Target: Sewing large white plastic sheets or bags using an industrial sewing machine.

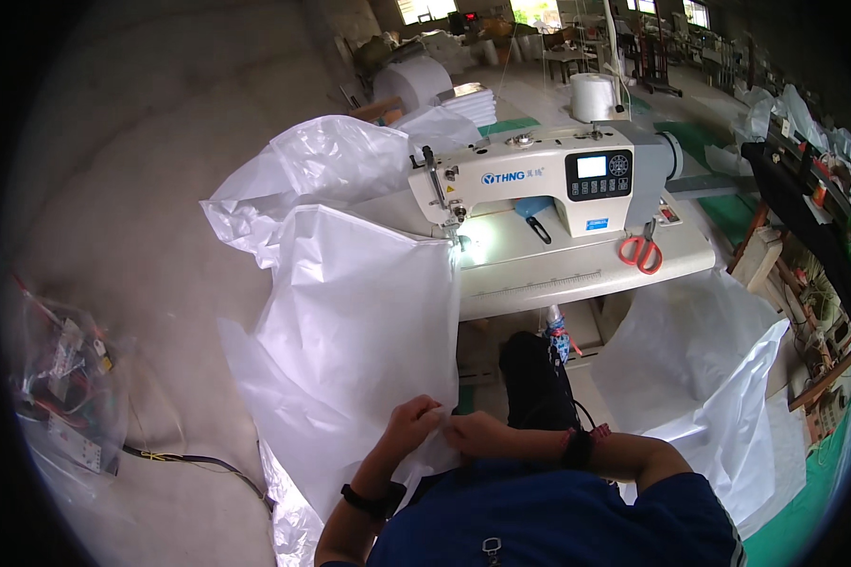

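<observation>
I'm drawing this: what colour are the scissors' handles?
The handles are orange-red, seen in the head view.

right hand (479,436): fingertips hidden | shirt (548,515): cut off | ruler marks (550,283): too small

From where I stand, blue lettering (503,177) with an emblem runs along the arm of the white sewing machine (560,142), a yellow warning triangle (451,189) sits near its needle end, a blue sticker (597,224) lies below its button panel (599,175), and ruler marks (550,283) line the counter (671,257).
</observation>
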Demonstrator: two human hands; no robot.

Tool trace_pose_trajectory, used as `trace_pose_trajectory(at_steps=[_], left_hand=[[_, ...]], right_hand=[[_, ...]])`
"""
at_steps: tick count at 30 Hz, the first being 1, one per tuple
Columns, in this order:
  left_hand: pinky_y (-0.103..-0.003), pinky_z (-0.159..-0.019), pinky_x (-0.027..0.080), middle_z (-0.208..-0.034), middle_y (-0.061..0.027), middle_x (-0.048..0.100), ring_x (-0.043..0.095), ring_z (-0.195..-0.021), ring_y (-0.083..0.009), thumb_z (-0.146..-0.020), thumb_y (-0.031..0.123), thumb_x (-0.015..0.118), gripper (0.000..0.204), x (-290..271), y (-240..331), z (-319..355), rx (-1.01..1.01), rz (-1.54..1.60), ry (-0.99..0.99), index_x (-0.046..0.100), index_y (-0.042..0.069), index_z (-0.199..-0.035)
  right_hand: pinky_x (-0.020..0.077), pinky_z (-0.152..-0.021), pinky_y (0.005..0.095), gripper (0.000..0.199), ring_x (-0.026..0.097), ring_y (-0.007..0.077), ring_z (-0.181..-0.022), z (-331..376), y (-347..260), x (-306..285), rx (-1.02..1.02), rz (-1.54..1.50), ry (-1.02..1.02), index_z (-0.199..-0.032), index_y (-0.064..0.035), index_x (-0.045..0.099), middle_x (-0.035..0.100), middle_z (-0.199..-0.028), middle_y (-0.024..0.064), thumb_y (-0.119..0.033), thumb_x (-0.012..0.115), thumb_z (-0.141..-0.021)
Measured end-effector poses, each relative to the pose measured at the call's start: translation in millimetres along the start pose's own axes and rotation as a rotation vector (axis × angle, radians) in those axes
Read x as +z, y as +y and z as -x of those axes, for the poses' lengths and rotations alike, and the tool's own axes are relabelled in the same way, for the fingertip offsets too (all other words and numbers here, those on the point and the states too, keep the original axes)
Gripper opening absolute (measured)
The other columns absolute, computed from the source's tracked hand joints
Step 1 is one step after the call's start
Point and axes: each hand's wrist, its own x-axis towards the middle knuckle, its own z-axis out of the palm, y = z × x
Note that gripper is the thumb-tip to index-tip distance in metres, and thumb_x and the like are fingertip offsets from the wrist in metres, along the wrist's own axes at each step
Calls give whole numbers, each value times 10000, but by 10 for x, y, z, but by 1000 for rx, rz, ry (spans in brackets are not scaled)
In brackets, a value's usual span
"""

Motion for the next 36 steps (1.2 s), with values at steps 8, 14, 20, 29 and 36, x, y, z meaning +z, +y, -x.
trace_pose_trajectory(at_steps=[8,14,20,29,36], left_hand=[[-387,-675,481,-787,-221,609,615,-771,-333,-748,235,601,324,61,38,-185,-121,-295,312,544,-4,-960],[-422,-533,474,-597,-169,569,593,-587,-340,-771,196,572,160,-291,445,-53,12,-706,294,529,42,-786],[-412,-444,452,-545,-101,544,579,-517,-305,-780,189,562,123,-416,472,-131,90,-996,59,524,92,-715],[-394,-495,425,-589,-146,515,541,-540,-334,-850,318,562,303,-8,-138,-217,81,-249,-155,535,44,-722],[-394,-688,456,-757,-169,584,581,-749,-317,-877,304,523,252,-136,274,-827,160,-475,-876,583,62,-914]], right_hand=[[484,-686,408,217,615,340,-715,-281,141,-250,-248,82,-341,-941,-34,569,619,-770,181,-218,487,-860],[492,-719,382,240,619,288,-761,-1218,326,-332,324,-942,81,-949,-19,581,618,-799,169,-227,499,-863],[507,-682,411,259,632,303,-720,-1620,160,80,363,-1277,15,-912,-7,594,628,-743,163,-240,491,-862],[505,-694,448,279,622,376,-721,-1659,776,-1287,347,255,631,-856,9,552,633,-782,204,-263,490,-857],[502,-721,419,218,631,336,-837,-2481,909,-1785,606,364,675,-912,22,549,640,-854,195,-169,510,-813]])
